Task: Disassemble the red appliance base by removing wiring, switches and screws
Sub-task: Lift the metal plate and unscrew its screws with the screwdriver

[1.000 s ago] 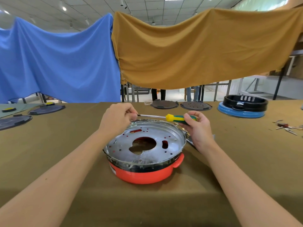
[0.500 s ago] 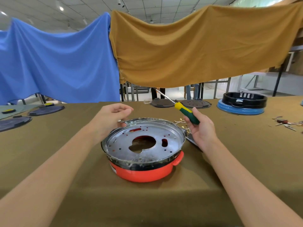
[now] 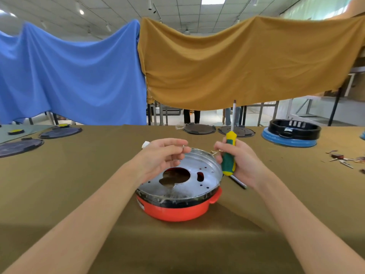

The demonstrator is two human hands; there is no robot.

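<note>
1. since half a second ago the screwdriver has swung from a leftward slant to nearly upright, and the left hand has shifted right, over the far rim of the base.
2. no brand or writing can be read; a small white label on the red shell is too blurred.
3. right hand is wrapped around the green-and-yellow handle, thin metal shaft pointing up.
4. left hand has its fingers curled, thumb and fingertips pinching something tiny and pale, too small to tell what.
5. red appliance base sits on the olive cloth table between both forearms: glossy red plastic bowl with a side tab, black band, and a shiny round metal plate with a large irregular hole and small perforations.
6. dark round discs and a black-on-blue base lie at the far edge.
</note>
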